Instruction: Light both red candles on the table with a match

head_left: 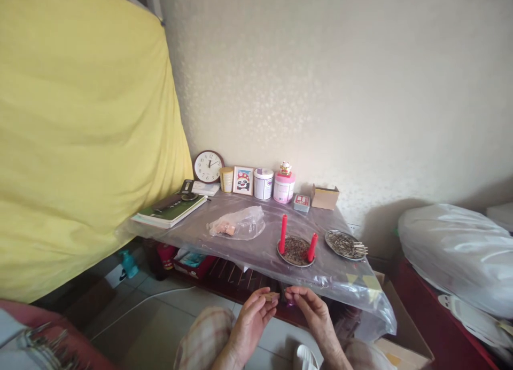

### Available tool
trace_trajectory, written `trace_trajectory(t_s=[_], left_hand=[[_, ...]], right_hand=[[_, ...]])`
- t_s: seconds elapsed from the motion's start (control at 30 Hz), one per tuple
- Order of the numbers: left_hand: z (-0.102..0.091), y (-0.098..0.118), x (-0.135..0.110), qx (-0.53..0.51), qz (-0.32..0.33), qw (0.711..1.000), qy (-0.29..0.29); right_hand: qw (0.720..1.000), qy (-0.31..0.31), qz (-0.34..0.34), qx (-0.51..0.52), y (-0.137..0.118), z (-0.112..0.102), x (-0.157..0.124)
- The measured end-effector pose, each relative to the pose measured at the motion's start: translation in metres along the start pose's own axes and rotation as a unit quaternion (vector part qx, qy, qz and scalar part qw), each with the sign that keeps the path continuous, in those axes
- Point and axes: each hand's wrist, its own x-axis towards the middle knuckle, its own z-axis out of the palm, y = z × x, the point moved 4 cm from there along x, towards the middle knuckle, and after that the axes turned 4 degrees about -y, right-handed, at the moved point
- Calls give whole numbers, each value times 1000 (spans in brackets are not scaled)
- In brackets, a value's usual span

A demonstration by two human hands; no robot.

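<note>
My left hand (253, 319) is closed on a small tan piece (271, 297), pinched between thumb and fingers; its exact kind is unclear. Close beside it on the right, my right hand (311, 308) has thumb and forefinger pressed together, and whatever is in the pinch is too small to name. Both hands are in front of the table's near edge, above my knees. Beyond them on the table, two red candles (284, 235) of unequal height stand on a round metal plate (295, 264) covered with small dark bits.
A second plate (345, 246) of dark bits has several pale sticks on its rim. A clear plastic bag (248, 223) lies on the plastic-covered table (240, 247). A clock (209, 166), picture frame (243, 180) and tins line the wall. A book (170, 210) lies left.
</note>
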Motion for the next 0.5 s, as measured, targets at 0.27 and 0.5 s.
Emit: trace_trajectory(t_s=[0.27,0.5], left_hand=[[9,8,2,-5,-11,1000,0],[30,20,-4,0,-7,1000,-5]], right_hand=[[996,65,29,49,-11,-10,1],[990,95,-23,105,-53,-2,-10]])
